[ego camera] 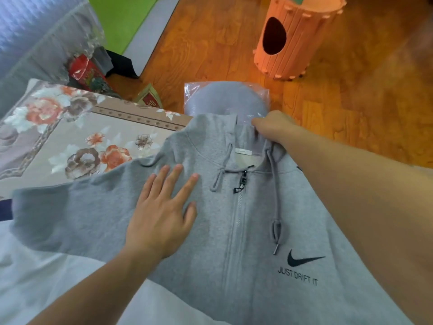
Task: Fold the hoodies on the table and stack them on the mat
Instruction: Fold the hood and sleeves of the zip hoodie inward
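Head view: grey hoodie [210, 231] spread front-up on the table [35, 277]. My left hand [161, 214] presses it, fingers flat and apart; right hand [271, 130] pinches the hood. Flattening step. Next, probably: fold hood down.

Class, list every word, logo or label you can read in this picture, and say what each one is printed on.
"JUST DRIFT IT" under a black swoosh logo: on the chest of the grey hoodie.
White neck label inside the collar: print too small to read.
Black zip pull tag: lettering too small to read.
Red and gold packet on the floor: writing blurred, unreadable.
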`<state>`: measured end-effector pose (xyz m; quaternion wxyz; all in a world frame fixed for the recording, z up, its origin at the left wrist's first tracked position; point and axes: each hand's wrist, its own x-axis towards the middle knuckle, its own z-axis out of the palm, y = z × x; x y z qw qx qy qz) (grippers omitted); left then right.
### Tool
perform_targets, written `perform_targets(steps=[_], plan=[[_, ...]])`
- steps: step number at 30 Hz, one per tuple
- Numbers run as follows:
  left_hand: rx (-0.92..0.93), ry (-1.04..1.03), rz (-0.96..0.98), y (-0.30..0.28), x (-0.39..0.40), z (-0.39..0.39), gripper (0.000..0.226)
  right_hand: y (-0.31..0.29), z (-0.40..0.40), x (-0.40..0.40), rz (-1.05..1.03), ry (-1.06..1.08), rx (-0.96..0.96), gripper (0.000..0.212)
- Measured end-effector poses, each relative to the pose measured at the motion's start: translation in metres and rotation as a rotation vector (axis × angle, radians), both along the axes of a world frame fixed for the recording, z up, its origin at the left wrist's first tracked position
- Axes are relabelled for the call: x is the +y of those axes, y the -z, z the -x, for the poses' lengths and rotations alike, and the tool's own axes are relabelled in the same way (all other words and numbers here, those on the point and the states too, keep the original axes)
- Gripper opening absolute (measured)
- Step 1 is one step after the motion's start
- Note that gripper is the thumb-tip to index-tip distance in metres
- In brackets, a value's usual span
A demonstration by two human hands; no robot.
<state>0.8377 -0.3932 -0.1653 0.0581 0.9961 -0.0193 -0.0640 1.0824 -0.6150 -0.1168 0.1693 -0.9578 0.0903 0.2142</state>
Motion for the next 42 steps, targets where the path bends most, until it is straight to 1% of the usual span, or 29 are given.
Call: perform_targets(steps=[1, 2, 3, 5, 6, 7, 9, 11, 12, 14, 15, 17, 18, 20, 21, 22, 24, 26, 27, 28, 29, 32, 34, 36, 37, 38, 39, 40, 42], plan=[[0.000, 0.004, -0.004, 0.000, 0.000, 0.000, 0.061, 0.003, -0.008, 0.005, 0.024, 0.021, 0.024, 0.069], [0.001, 0.004, -0.004, 0.000, 0.000, 0.000, 0.061, 0.002, -0.014, 0.010, 0.053, 0.010, 0.057, 0.067], [-0.003, 0.000, -0.003, -0.001, 0.000, 0.000, 0.061, 0.000, -0.019, 0.014, 0.070, -0.002, 0.103, 0.058], [-0.010, -0.005, 0.003, 0.000, 0.001, 0.000, 0.061, -0.003, -0.028, 0.021, 0.095, -0.047, 0.170, 0.033], [-0.009, -0.007, 0.006, 0.001, 0.001, 0.000, 0.062, -0.002, -0.032, 0.023, 0.115, -0.069, 0.201, 0.028], [-0.012, -0.005, 0.010, 0.002, 0.001, 0.000, 0.062, -0.002, -0.034, 0.025, 0.146, -0.109, 0.233, 0.031], [-0.032, -0.002, 0.017, 0.003, 0.000, 0.000, 0.062, 0.002, -0.035, 0.025, 0.245, -0.182, 0.232, 0.037], [-0.048, -0.004, 0.024, 0.004, 0.001, 0.000, 0.061, 0.008, -0.045, 0.020, 0.264, -0.120, 0.121, 0.043], [-0.044, -0.002, 0.025, 0.004, 0.001, 0.000, 0.061, -0.002, -0.042, 0.016, 0.238, -0.061, -0.001, 0.042], [-0.045, -0.002, 0.033, 0.004, 0.002, 0.001, 0.061, -0.029, -0.028, 0.008, 0.167, -0.013, -0.274, 0.028], [-0.044, -0.007, 0.030, 0.006, 0.003, 0.001, 0.061, -0.043, -0.015, 0.005, 0.130, -0.042, -0.398, 0.020], [-0.041, -0.004, 0.035, 0.005, 0.001, 0.000, 0.061, -0.069, 0.022, -0.013, 0.055, -0.123, -0.627, 0.013], [-0.027, -0.002, 0.028, 0.003, 0.001, -0.001, 0.062, -0.079, 0.046, -0.023, 0.015, -0.132, -0.703, 0.012], [0.005, 0.001, 0.009, 0.003, 0.001, 0.002, 0.062, -0.085, 0.095, -0.045, -0.063, -0.098, -0.798, 0.024], [0.010, 0.006, 0.005, 0.002, -0.001, 0.003, 0.062, -0.077, 0.116, -0.055, -0.082, -0.071, -0.790, 0.032], [0.019, -0.007, 0.006, -0.002, -0.004, 0.003, 0.062, -0.063, 0.135, -0.064, -0.072, -0.065, -0.739, 0.038], [0.021, -0.101, 0.067, -0.015, -0.019, -0.004, 0.064, -0.029, 0.165, -0.073, -0.040, -0.067, -0.536, 0.047], [-0.031, -0.274, 0.250, -0.034, -0.041, -0.027, 0.057, -0.003, 0.181, -0.077, -0.079, -0.008, -0.378, 0.054], [-0.079, -0.360, 0.368, -0.041, -0.052, -0.043, 0.053, 0.005, 0.184, -0.079, -0.108, 0.025, -0.357, 0.056], [-0.130, -0.397, 0.453, -0.049, -0.062, -0.061, 0.055, 0.010, 0.185, -0.080, -0.117, 0.056, -0.361, 0.056], [-0.174, -0.388, 0.480, -0.053, -0.070, -0.081, 0.060, 0.013, 0.185, -0.080, -0.110, 0.086, -0.377, 0.055], [-0.179, -0.354, 0.458, -0.058, -0.078, -0.144, 0.080, 0.021, 0.185, -0.082, -0.113, 0.093, -0.444, 0.052], [-0.123, -0.354, 0.392, -0.054, -0.070, -0.187, 0.082, 0.029, 0.185, -0.084, -0.117, 0.074, -0.464, 0.050], [-0.018, -0.295, 0.357, -0.049, -0.060, -0.221, 0.071, 0.037, 0.182, -0.087, -0.107, 0.075, -0.494, 0.046], [0.036, -0.240, 0.366, -0.047, -0.059, -0.230, 0.059, 0.039, 0.180, -0.088, -0.104, 0.079, -0.510, 0.045], [0.070, -0.193, 0.357, -0.046, -0.059, -0.235, 0.041, 0.041, 0.180, -0.088, -0.108, 0.074, -0.535, 0.043], [0.051, -0.165, 0.344, -0.045, -0.059, -0.236, 0.024, 0.043, 0.181, -0.088, -0.117, 0.064, -0.559, 0.041], [-0.012, -0.165, 0.336, -0.047, -0.061, -0.235, 0.013, 0.044, 0.182, -0.087, -0.120, 0.053, -0.583, 0.038], [-0.200, -0.213, 0.350, -0.063, -0.066, -0.221, 0.015, 0.046, 0.181, -0.089, -0.114, 0.063, -0.588, 0.033]])
